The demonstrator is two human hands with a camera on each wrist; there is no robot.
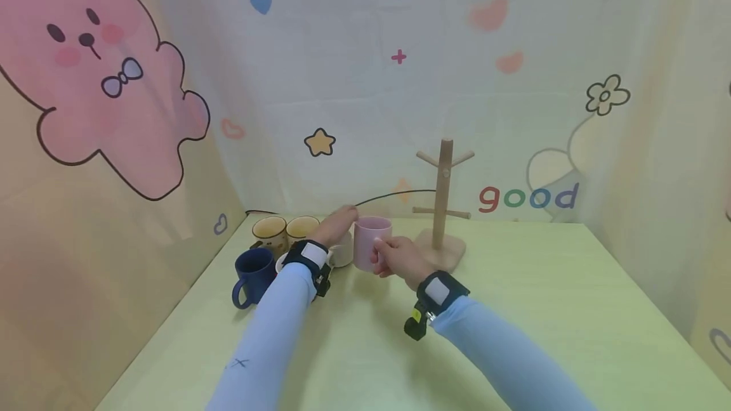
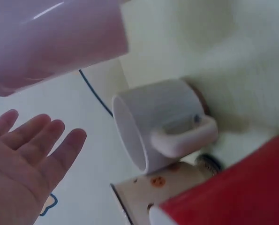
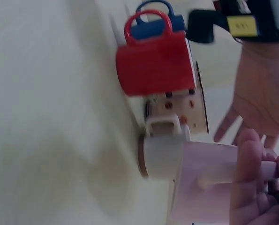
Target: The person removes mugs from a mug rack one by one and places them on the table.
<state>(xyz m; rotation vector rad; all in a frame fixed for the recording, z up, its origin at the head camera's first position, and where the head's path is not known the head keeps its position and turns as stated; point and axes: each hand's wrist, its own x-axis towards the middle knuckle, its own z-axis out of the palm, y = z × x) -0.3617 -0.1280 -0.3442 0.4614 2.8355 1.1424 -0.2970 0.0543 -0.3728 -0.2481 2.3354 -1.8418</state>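
Observation:
My right hand (image 1: 402, 260) pinches the handle of a pink mug (image 1: 364, 247), which stands upright with its shadow on the table below. In the right wrist view, the thumb and fingers (image 3: 248, 168) close round that handle. My left hand (image 1: 338, 224) is just left of the pink mug's rim; in the left wrist view its fingers (image 2: 66, 152) are spread and hold nothing. Under the left hand is a white mug (image 2: 162, 112) with a brown base. A red mug (image 3: 153, 68) stands nearer me, mostly hidden by the left arm in the head view.
A wooden mug tree (image 1: 442, 195) with bare pegs stands behind and right of the pink mug. At left are a dark blue mug (image 1: 255, 271) and two cream patterned mugs, one at the back left (image 1: 271, 233). Printed cloth (image 1: 342, 81) encloses the table's back and sides.

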